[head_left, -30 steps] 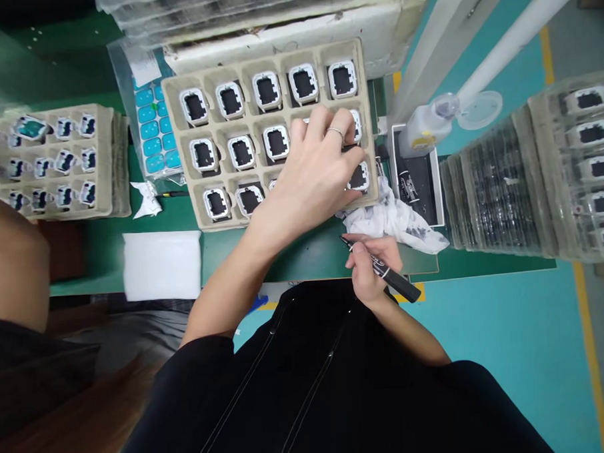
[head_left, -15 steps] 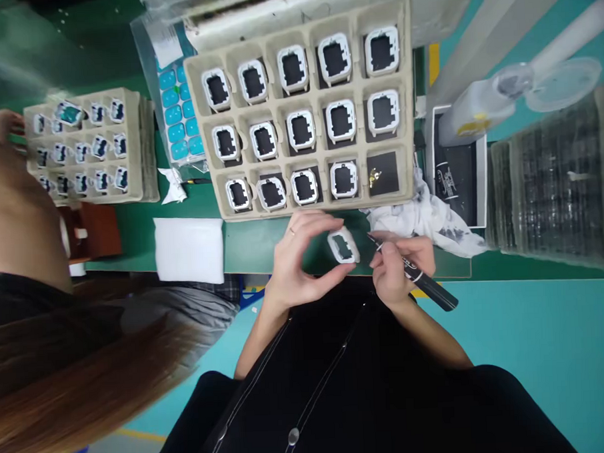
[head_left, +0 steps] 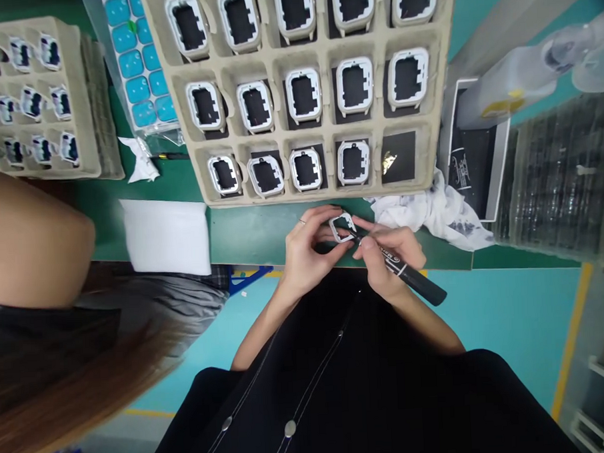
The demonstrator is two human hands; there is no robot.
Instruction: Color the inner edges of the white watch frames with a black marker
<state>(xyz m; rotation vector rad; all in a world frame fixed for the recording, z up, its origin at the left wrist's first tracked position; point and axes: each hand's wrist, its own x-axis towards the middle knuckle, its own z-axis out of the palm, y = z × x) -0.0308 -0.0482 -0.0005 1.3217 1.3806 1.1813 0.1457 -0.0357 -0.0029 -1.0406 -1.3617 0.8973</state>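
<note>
Between the fingertips of my left hand (head_left: 310, 249) is a small white square frame (head_left: 335, 230) with rounded corners, held just off the table's front edge. My right hand (head_left: 391, 256) grips a black marker pen (head_left: 417, 283), its tip against the right side of the frame. Beyond both hands lies a moulded pulp tray (head_left: 301, 198) with several similar white frames in its pockets. Its near right pocket holds only a black pad (head_left: 404, 156) and a scrap of gold-coloured material.
A crumpled white cloth (head_left: 431, 214) with dark stains lies right of my hands. Farther right stand an open box (head_left: 493, 178), a plastic bottle (head_left: 506, 97) and stacked clear trays (head_left: 555, 182). At left are a white foam sheet (head_left: 167, 239), blue-celled packaging (head_left: 138, 87) and a co-worker's arm (head_left: 32, 245).
My right hand has moved left, bringing the marker tip to the frame. My left fingers have closed in on the frame and it is tilted differently. The camera view has shifted nearer the table.
</note>
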